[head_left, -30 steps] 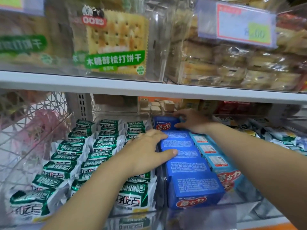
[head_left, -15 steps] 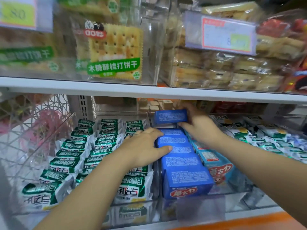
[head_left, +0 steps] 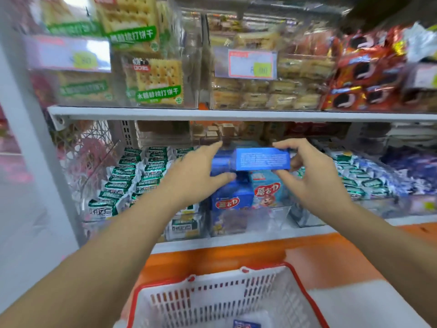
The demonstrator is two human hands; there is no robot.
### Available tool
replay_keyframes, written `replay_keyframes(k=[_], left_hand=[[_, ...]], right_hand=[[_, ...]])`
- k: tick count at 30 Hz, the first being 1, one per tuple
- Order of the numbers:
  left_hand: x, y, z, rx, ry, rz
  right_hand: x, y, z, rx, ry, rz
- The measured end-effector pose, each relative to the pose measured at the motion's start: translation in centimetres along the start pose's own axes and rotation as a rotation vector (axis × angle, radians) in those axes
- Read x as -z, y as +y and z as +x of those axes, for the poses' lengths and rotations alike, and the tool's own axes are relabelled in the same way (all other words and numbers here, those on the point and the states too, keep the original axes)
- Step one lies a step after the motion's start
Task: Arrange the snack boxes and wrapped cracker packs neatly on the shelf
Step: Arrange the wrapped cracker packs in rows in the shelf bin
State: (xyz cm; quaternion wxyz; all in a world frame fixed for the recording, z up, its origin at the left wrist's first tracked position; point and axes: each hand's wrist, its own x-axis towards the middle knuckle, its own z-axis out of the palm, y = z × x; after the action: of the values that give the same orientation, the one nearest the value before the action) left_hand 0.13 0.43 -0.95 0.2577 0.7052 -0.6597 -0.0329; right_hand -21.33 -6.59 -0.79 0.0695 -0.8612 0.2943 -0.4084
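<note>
A dark blue snack box (head_left: 263,159) is held up sideways in front of the lower shelf, pinched between the thumb and fingers of my right hand (head_left: 309,176). My left hand (head_left: 198,176) reaches toward its left end with fingers spread, and I cannot tell whether it touches the box. Below sit a row of dark blue boxes (head_left: 228,201) and a light blue box (head_left: 267,190) in a clear bin. Green-and-white wrapped cracker packs (head_left: 127,181) fill the bin to the left.
A white basket with a red rim (head_left: 305,287) sits below on an orange ledge, one small pack inside. The upper shelf edge (head_left: 236,114) runs just above my hands, carrying cracker bags, wrapped cakes and red cookie packs. More green-and-white packs (head_left: 364,183) lie right.
My right hand has lifted the rear blue box up and out of the row. My left hand left the row of boxes and rose toward it. The view pulled back, showing the basket.
</note>
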Motion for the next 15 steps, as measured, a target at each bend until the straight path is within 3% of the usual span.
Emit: replay_keyframes(k=[4,9,11,15], left_hand=[[1.4,4.6,-4.9,-0.223,0.141,-0.069],[1.5,6.0,-7.2,-0.248,0.233,0.029],[0.9,5.4,-7.9,-0.176,0.226,-0.142],[-0.1,3.5,-8.7,0.055,0.036,-0.702]], right_hand=[[2.3,-2.1,-2.3,0.021,-0.005,-0.001],[3.5,-3.6,-4.4,0.104,-0.037,0.038],[3.6,-3.2,-4.9,0.022,-0.097,0.155],[3.3,-0.5,-6.6,-0.265,-0.302,0.358]])
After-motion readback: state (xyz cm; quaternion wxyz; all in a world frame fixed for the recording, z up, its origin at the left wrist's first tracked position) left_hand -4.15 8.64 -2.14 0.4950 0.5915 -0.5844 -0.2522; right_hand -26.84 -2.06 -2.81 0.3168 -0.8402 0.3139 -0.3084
